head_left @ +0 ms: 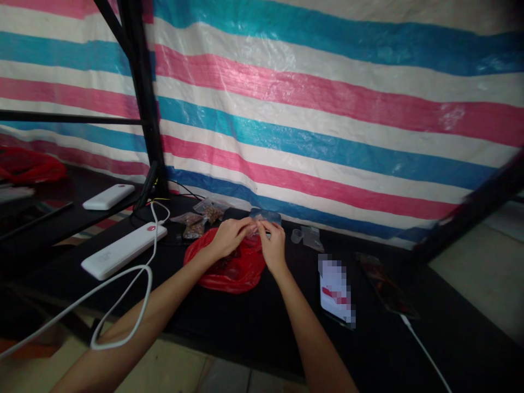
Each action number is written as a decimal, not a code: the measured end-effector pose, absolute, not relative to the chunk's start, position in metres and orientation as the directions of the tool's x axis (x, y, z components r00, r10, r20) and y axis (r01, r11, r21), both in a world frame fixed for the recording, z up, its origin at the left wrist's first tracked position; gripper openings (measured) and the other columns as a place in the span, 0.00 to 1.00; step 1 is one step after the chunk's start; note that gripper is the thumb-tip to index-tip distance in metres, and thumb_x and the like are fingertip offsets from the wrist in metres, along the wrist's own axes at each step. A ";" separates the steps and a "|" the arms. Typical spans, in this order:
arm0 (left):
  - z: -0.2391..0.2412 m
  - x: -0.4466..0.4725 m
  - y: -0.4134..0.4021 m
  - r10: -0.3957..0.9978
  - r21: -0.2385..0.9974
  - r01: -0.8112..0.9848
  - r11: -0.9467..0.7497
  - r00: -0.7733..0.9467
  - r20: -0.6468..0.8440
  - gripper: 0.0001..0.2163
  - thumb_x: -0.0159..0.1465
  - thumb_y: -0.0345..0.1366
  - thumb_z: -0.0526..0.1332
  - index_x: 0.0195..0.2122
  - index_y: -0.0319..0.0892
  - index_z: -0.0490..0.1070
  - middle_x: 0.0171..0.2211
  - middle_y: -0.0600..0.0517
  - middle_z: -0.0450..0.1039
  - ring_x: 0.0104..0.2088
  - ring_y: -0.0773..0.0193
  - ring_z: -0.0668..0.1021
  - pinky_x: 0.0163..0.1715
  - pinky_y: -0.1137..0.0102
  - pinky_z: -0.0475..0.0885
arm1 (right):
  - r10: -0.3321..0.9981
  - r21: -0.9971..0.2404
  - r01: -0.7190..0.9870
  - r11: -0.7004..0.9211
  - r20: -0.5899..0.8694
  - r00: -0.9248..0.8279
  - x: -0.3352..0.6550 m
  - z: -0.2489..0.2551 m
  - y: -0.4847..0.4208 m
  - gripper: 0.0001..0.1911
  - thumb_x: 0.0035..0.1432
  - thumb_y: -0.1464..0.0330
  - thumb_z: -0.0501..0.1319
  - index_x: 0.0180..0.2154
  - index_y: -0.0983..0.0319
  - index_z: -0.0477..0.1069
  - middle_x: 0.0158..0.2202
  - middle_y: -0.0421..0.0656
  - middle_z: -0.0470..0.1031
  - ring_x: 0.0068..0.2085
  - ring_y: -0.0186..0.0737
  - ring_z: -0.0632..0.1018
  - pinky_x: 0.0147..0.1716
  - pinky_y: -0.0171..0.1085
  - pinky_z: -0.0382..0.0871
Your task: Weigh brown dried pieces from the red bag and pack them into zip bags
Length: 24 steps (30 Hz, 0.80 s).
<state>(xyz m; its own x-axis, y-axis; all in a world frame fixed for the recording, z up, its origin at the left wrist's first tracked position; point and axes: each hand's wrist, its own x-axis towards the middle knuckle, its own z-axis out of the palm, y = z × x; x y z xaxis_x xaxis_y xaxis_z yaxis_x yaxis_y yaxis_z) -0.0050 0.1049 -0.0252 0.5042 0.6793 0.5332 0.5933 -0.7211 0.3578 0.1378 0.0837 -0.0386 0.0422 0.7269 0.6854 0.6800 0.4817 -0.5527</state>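
Clear plastic pouch (262, 221) is pinched at its top between left hand (229, 236) and right hand (273, 246) fingers near the counter's (254, 322) rear edge, above the red bag (233, 270); sealing appears underway; next move likely requires even pressure along the strip.

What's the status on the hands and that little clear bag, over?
Left hand and right hand both pinch the small clear bag, above the red plastic bag. Filled packets lie just beyond. Nothing blocking.
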 end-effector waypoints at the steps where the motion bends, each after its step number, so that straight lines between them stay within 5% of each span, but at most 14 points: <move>1: -0.024 -0.005 0.105 0.686 0.370 0.594 -0.714 0.491 0.536 0.14 0.65 0.41 0.45 0.32 0.42 0.68 0.25 0.54 0.70 0.27 0.66 0.73 0.27 0.75 0.57 | 0.728 -0.563 0.667 0.488 0.684 0.044 0.138 -0.038 0.084 0.13 0.58 0.66 0.51 0.30 0.59 0.73 0.31 0.39 0.77 0.34 0.38 0.75 0.47 0.41 0.60; 9: -0.015 -0.015 0.102 0.710 0.346 0.723 -0.598 0.278 0.647 0.13 0.62 0.41 0.49 0.27 0.41 0.67 0.19 0.56 0.64 0.21 0.68 0.68 0.24 0.75 0.55 | 0.750 -0.634 0.586 0.505 0.658 0.066 0.136 -0.038 0.081 0.12 0.50 0.70 0.54 0.18 0.61 0.68 0.19 0.38 0.71 0.25 0.36 0.73 0.33 0.35 0.65; 17: -0.018 -0.010 0.096 0.665 0.441 0.512 -0.737 0.432 0.609 0.11 0.61 0.37 0.51 0.25 0.39 0.66 0.20 0.57 0.65 0.21 0.71 0.68 0.25 0.77 0.59 | 0.809 -0.749 0.427 0.507 0.584 0.063 0.127 -0.041 0.083 0.07 0.52 0.68 0.54 0.31 0.61 0.68 0.28 0.41 0.74 0.31 0.38 0.75 0.32 0.35 0.67; 24: -0.013 -0.019 0.097 0.705 0.457 0.593 -0.663 0.291 0.646 0.13 0.64 0.38 0.47 0.27 0.40 0.65 0.21 0.54 0.67 0.24 0.68 0.70 0.27 0.75 0.59 | 0.865 -0.859 0.207 0.468 0.493 0.094 0.125 -0.047 0.088 0.07 0.49 0.70 0.53 0.33 0.61 0.66 0.29 0.41 0.75 0.30 0.38 0.77 0.31 0.35 0.70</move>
